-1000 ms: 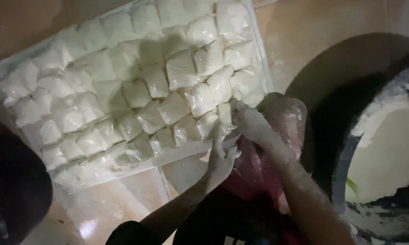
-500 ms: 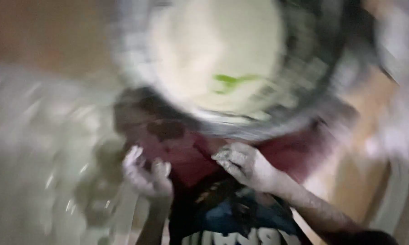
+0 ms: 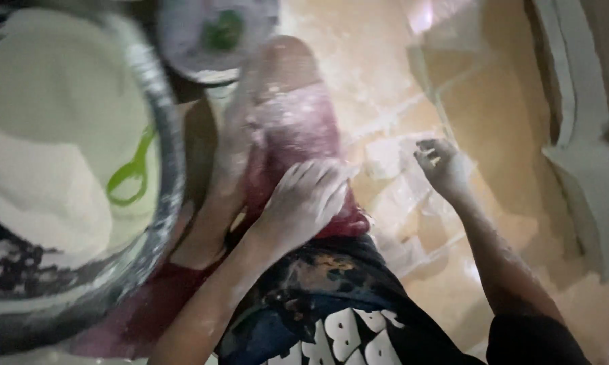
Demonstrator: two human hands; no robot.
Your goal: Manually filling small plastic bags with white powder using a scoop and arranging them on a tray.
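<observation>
My left hand (image 3: 304, 203), dusted with flour, lies flat on my thigh on the red shorts (image 3: 297, 135), fingers spread and holding nothing. My right hand (image 3: 439, 165) is stretched out to the right over the tiled floor (image 3: 493, 101). Its fingers are curled and apart, and nothing shows in them. It hovers right beside a pale, floury clear plastic sheet (image 3: 389, 162) lying on the tiles. My knee (image 3: 287, 57) points away from me, white with flour.
A large metal basin (image 3: 159, 176) with a heap of flour and a green scoop (image 3: 132, 172) sits at the left against my leg. A small bowl (image 3: 216, 34) with something green stands beyond the knee. White boards (image 3: 588, 155) lie at the right.
The view swung from the sheet of white dough pieces past the basin to my lap. My left hand has come down onto my thigh; my right hand has reached out to the right.
</observation>
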